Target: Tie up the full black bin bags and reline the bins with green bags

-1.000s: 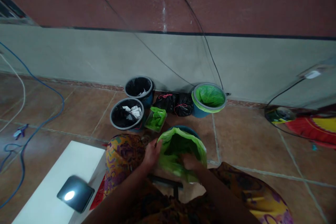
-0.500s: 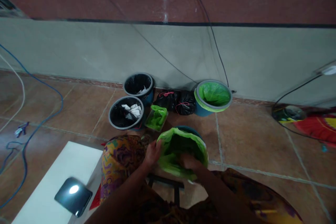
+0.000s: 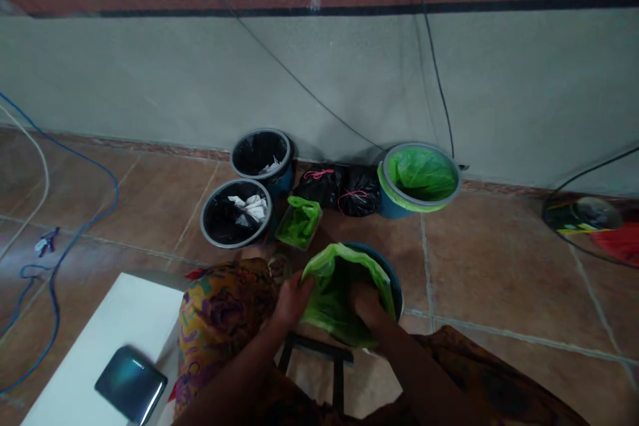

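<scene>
A light green bin bag point(image 3: 327, 319) hangs with its mouth wide between my hands, over and in front of a blue bucket point(image 3: 394, 276) on the floor. My left hand point(image 3: 293, 296) is closed on the left edge of the bag, thumb on top. My right hand point(image 3: 368, 306) reaches over the near right edge into the bag's mouth. Its fingers are dim and partly hidden inside, so their grip does not show. Just beyond stands a clear tub point(image 3: 284, 233) holding folded green bags point(image 3: 302, 223).
Two black-lined bins point(image 3: 212, 239) point(image 3: 243, 140) with white waste stand left. Tied black bags point(image 3: 362, 190) sit by the wall beside a green-lined bin point(image 3: 424, 200). A phone point(image 3: 130, 383) lies on a white surface point(image 3: 100, 336). A blue cable point(image 3: 100, 213) crosses the floor.
My right hand has come up a little and to the right inside the bag's mouth. More of the blue bucket shows behind the bag. The view has shifted slightly.
</scene>
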Motion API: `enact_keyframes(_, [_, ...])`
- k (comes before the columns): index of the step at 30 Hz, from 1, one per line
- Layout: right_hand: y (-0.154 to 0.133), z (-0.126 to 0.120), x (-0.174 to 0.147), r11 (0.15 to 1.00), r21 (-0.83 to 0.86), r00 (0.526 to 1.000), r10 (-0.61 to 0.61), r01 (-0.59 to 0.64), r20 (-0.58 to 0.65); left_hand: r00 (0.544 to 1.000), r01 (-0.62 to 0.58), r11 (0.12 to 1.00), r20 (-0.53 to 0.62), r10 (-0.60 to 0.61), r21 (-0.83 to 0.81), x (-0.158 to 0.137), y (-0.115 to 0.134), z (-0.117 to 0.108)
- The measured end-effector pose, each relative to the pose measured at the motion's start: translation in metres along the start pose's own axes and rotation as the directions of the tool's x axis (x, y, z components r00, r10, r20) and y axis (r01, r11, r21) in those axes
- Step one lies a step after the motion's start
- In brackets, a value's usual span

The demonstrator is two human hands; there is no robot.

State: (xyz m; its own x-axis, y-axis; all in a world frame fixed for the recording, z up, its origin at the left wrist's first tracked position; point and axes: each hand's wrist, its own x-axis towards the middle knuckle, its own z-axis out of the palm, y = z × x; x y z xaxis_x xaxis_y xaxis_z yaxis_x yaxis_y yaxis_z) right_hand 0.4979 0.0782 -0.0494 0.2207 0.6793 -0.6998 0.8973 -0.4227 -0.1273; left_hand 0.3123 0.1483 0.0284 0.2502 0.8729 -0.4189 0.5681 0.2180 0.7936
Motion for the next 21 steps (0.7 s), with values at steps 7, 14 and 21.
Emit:
enact_keyframes(7, [0.014,-0.034,-0.038,0.989,0.065,0.990,0.135,-0.133,-0.029,0.998,-0.011,0.994,-0.066,0.018,0.106,0.018,0.004,-0.003])
enact_keyframes(14, [0.036,-0.041,-0.057,0.940,0.084,0.854,0.335,-0.329,-0.399,0.998,-0.045,0.991,-0.045,0.051,0.128,0.024,-0.009,-0.001])
enact_keyframes(21, [0.047,-0.034,-0.054,0.950,-0.020,0.855,0.270,-0.311,-0.443,0.998,-0.041,0.996,-0.050,0.044,0.073,0.029,-0.004,-0.002])
